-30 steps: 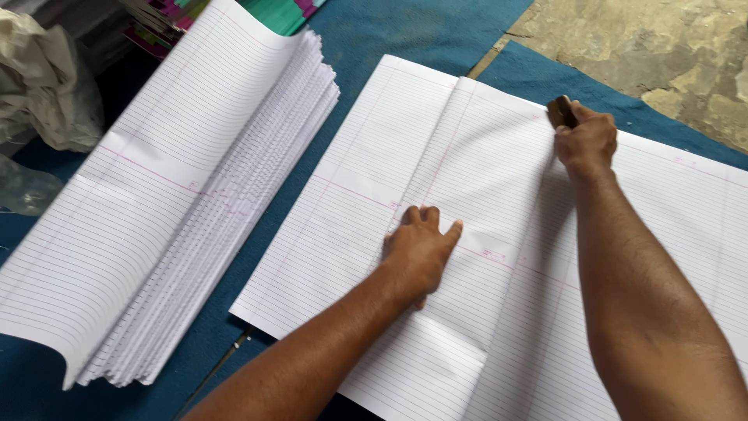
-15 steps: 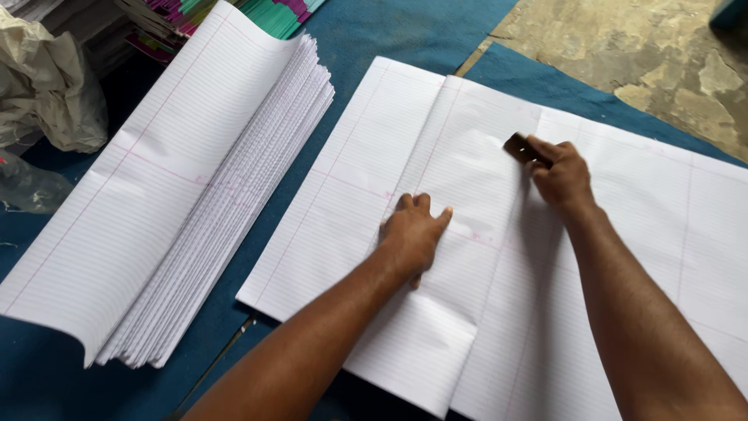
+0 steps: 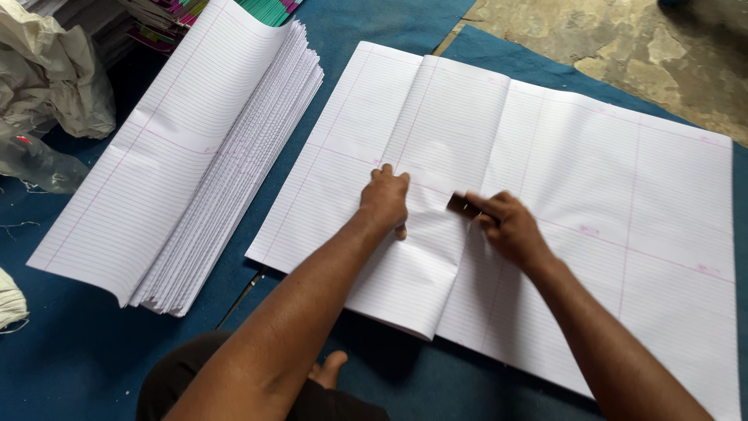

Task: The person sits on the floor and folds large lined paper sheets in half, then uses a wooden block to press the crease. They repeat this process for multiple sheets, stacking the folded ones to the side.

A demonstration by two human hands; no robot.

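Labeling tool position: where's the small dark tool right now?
In the head view the small dark tool is in the right hand, mid-frame on the folded ruled sheet, just right of the left hand.

Crumpled whitish plastic sack [image 3: 54, 74] at far left; no labels, signs, screens

The large folded sheet [image 3: 545, 179] is white, ruled with fine grey-blue lines and crossed by thin pink margin lines. The same white, ruled, pink-margined pattern is seen on the stack of sheets [image 3: 187, 164] at nine o'clock. A dark brown tool [image 3: 461, 205] is held in the right hand [image 3: 510, 228]. The floor covering [image 3: 78, 351] is deep blue. Mottled grey-brown ground [image 3: 592, 39] is seen at one o'clock, and crumpled off-white sacking [image 3: 54, 70] at ten o'clock.
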